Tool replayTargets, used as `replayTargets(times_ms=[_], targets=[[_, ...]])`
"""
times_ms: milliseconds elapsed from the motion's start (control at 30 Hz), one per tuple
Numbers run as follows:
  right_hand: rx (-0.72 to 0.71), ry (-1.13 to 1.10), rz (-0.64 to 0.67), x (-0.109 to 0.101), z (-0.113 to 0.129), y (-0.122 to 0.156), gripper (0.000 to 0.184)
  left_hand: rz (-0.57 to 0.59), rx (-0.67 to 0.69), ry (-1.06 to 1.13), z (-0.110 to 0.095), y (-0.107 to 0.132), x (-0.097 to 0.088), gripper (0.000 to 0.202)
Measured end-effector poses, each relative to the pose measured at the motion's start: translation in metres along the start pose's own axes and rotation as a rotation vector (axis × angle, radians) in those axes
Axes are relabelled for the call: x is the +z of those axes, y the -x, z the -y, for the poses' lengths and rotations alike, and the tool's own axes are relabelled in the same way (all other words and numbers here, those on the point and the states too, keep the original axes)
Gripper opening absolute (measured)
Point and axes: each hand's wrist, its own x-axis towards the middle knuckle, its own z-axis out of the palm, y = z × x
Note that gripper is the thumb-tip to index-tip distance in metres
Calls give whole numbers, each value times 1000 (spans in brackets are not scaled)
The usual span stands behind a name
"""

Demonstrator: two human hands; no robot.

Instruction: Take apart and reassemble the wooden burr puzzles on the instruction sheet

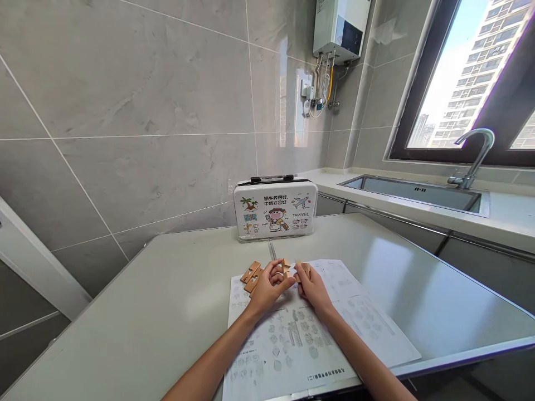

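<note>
Left hand (pixel 270 284) pinches 1 wooden block (pixel 285 266); right hand (pixel 310 284) grips another wooden piece (pixel 304 268); both over instruction sheet (pixel 355 312); loose blocks (pixel 251 275) just left.

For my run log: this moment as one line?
left hand: holds wooden piece | right hand: holds second piece | loose pieces: beside left hand | paper sheets: under hands

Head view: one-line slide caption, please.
Left hand and right hand each pinch a wooden block over printed sheets on a table, spare blocks beside, cartoon tin behind.
</note>
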Motion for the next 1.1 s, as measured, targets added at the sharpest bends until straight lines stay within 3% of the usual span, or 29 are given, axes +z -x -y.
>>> replayTargets(times_ms=[133,267,367,867,1100], targets=[[-270,528,-84,-1,-10,0,36,-39,-21,-24,-2,3,3,74],[-316,875,-79,-2,-13,3,21,-79,-16,-13,-2,4,4,74],[-302,1020,-44,-2,-15,5,22,-108,-16,8,-1,3,5,73],[-300,1108,-16,-2,-19,6,32,-159,2,58,-9,6,9,66],[-388,971,-156,-1,-17,4,37,-163,-7,66,-2,4,8,66]])
